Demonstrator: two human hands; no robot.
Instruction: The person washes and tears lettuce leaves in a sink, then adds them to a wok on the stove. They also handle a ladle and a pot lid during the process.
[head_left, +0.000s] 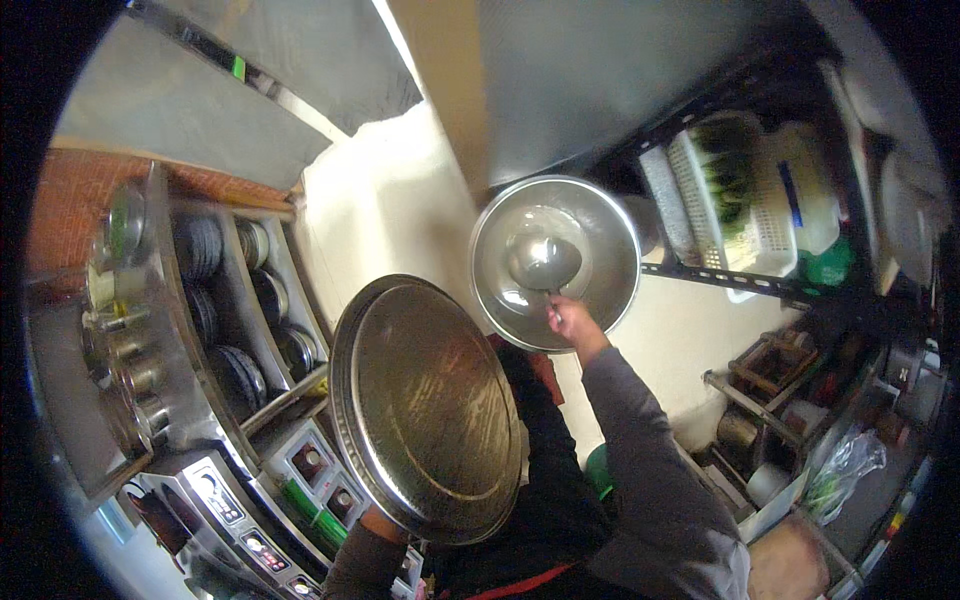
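Observation:
My right hand (571, 321) grips the handle of a metal ladle (545, 262), whose round bowl is over the inside of a wide, shiny metal basin (626, 300). I cannot tell whether the ladle touches the basin floor. A large round metal lid or tray (431, 397) is tilted up in front of me on the left, its flat face scratched and brownish. Only the wrist end of my left hand (384, 523) shows at the lid's lower edge. The fingers are hidden behind the lid, which the hand holds up.
Shelves at left carry stacked dark plates (196, 247), pans (296, 352) and jars (142, 375) on top. Lower left stands an appliance with control knobs (217, 495). A black rack at right holds white plastic baskets (757, 232) with greens. A wooden stand (772, 367) and plastic-bagged greens (844, 472) are lower right.

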